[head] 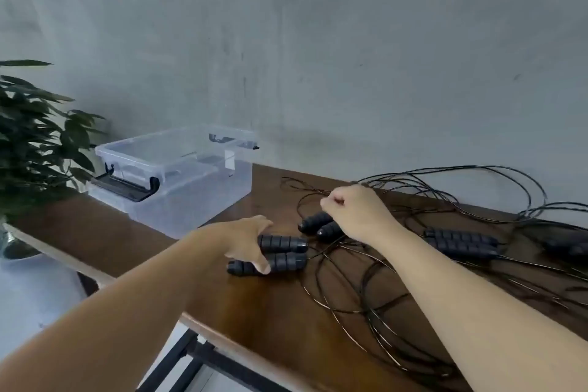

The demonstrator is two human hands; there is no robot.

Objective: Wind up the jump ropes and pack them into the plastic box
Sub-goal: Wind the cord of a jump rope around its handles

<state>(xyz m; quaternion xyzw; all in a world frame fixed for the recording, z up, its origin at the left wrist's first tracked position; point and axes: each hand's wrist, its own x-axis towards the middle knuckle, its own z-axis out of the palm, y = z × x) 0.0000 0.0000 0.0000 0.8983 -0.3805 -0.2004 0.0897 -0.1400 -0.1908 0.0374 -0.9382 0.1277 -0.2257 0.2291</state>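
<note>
Several black jump ropes lie tangled on a brown wooden table [248, 312]. My left hand [245, 242] grips a pair of ribbed black handles [283, 253] lying side by side near the table's middle. My right hand [356, 210] is closed in a fist over a second pair of handles [315, 223], seemingly pinching thin black cord [366, 289]; the grip itself is hidden. A third handle pair [461, 242] lies to the right. The clear plastic box [178, 181] stands open at the table's far left corner, nothing visible inside.
Loose cord loops [477, 188] spread across the table's right half and toward the near edge. More dark handles [569, 245] sit at the far right. A leafy potted plant [31, 143] stands left of the table. A grey wall [318, 57] rises behind.
</note>
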